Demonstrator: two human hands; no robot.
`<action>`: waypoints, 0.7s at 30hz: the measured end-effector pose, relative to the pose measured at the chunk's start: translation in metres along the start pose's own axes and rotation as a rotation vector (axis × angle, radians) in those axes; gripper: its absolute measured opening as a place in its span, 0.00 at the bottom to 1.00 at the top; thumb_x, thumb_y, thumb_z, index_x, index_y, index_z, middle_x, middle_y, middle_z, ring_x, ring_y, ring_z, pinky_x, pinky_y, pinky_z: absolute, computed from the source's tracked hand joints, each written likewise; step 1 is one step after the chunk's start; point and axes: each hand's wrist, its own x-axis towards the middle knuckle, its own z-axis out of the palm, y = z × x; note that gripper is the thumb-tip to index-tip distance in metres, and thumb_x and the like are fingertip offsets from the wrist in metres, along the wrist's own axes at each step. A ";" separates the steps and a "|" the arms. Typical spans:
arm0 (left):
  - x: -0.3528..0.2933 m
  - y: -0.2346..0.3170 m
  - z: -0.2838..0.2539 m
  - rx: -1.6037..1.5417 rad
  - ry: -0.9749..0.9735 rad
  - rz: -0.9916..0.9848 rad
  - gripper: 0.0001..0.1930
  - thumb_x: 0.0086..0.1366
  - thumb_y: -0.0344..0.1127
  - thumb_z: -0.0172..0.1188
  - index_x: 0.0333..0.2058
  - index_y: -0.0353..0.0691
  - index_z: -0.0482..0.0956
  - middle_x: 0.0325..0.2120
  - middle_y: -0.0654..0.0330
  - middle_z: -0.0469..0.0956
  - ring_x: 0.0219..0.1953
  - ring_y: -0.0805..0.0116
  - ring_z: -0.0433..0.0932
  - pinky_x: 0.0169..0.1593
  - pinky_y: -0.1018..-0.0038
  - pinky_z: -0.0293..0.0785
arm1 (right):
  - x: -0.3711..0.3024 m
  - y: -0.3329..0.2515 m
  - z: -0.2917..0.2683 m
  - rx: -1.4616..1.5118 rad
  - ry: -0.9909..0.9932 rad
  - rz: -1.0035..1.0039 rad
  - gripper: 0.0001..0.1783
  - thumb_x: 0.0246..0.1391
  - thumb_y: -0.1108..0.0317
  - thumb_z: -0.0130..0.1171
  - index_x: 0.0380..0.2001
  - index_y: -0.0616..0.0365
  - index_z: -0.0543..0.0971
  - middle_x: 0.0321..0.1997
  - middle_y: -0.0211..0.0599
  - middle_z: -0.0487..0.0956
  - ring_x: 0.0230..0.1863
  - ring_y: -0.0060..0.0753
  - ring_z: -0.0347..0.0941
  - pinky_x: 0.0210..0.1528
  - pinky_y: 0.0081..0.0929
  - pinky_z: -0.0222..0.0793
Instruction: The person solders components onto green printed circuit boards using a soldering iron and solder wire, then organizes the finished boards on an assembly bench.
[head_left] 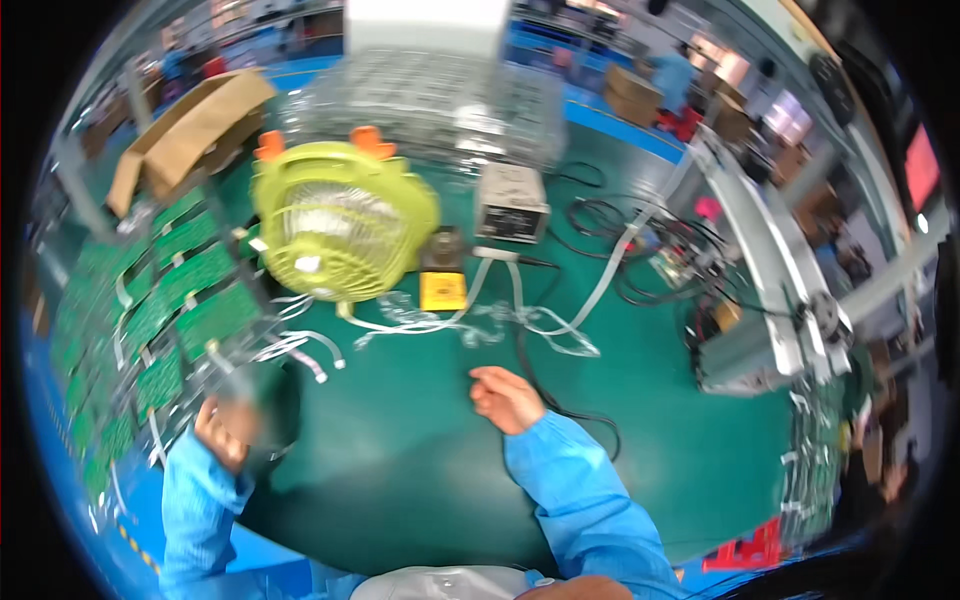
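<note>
My left hand (226, 434) is at the lower left, beside green circuit boards (215, 318) with white cables attached. It is smeared, and a dark, blurred shape lies against its fingers; whether it grips anything I cannot tell. Over the middle of the green tabletop (400, 440), my right hand (506, 399) has its fingers curled together, with nothing visible in them. Beyond the hands stands a lime-green fan (345, 222) with orange ear-like knobs. Loose white cables (300, 345) lie between the fan and my left hand.
Right of the fan are a black-and-yellow device (442, 275) and a grey box instrument (511, 203). Clear plastic trays (430, 105) are stacked behind. An open cardboard box (190, 135) stands far left. A metal stand (765, 260) and tangled black cables (640, 270) occupy the right.
</note>
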 end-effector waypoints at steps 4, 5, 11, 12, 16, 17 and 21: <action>0.037 -0.001 -0.033 -0.060 0.156 -0.306 0.06 0.51 0.26 0.61 0.28 0.37 0.74 0.16 0.57 0.72 0.16 0.61 0.69 0.24 0.69 0.65 | -0.001 -0.002 -0.006 -0.002 -0.057 -0.032 0.12 0.57 0.71 0.51 0.44 0.62 0.74 0.28 0.41 0.76 0.24 0.28 0.67 0.27 0.21 0.63; 0.041 -0.001 -0.038 -0.158 0.084 -0.506 0.04 0.54 0.27 0.60 0.29 0.37 0.74 0.16 0.56 0.72 0.16 0.60 0.69 0.24 0.69 0.64 | -0.001 -0.001 -0.008 -0.004 -0.041 -0.041 0.12 0.57 0.71 0.51 0.44 0.62 0.73 0.28 0.42 0.76 0.23 0.28 0.67 0.26 0.21 0.62; 0.045 -0.038 -0.060 -0.763 0.290 -0.873 0.09 0.66 0.35 0.49 0.32 0.36 0.73 0.21 0.60 0.73 0.17 0.71 0.68 0.21 0.76 0.61 | 0.001 0.001 -0.009 -0.081 -0.039 -0.049 0.11 0.59 0.68 0.49 0.43 0.59 0.73 0.27 0.38 0.75 0.23 0.25 0.65 0.22 0.20 0.59; 0.044 -0.042 -0.063 -0.750 0.316 -0.899 0.09 0.66 0.35 0.49 0.32 0.36 0.73 0.21 0.60 0.73 0.17 0.71 0.68 0.21 0.76 0.61 | 0.002 0.001 -0.010 -0.104 -0.062 -0.032 0.11 0.59 0.68 0.49 0.43 0.59 0.73 0.27 0.38 0.75 0.23 0.25 0.65 0.22 0.20 0.59; 0.028 -0.061 -0.067 -1.639 0.662 -1.166 0.10 0.66 0.40 0.50 0.42 0.43 0.71 0.34 0.58 0.75 0.29 0.68 0.77 0.34 0.74 0.74 | 0.001 0.000 -0.010 -0.132 0.003 -0.046 0.12 0.59 0.67 0.49 0.44 0.57 0.73 0.26 0.36 0.74 0.22 0.23 0.64 0.22 0.18 0.59; 0.020 -0.067 -0.069 -1.623 0.704 -1.185 0.10 0.66 0.40 0.50 0.42 0.43 0.71 0.34 0.58 0.75 0.29 0.68 0.77 0.34 0.74 0.74 | 0.003 0.003 -0.017 -0.156 -0.020 -0.023 0.12 0.59 0.67 0.49 0.44 0.57 0.73 0.26 0.36 0.74 0.22 0.23 0.64 0.22 0.18 0.59; 0.000 -0.108 -0.078 -1.638 1.023 -1.138 0.13 0.67 0.41 0.47 0.43 0.38 0.71 0.38 0.54 0.76 0.31 0.62 0.78 0.37 0.68 0.76 | 0.002 -0.003 -0.028 -0.079 -0.026 -0.066 0.11 0.59 0.65 0.51 0.44 0.55 0.73 0.26 0.34 0.74 0.22 0.21 0.64 0.23 0.17 0.59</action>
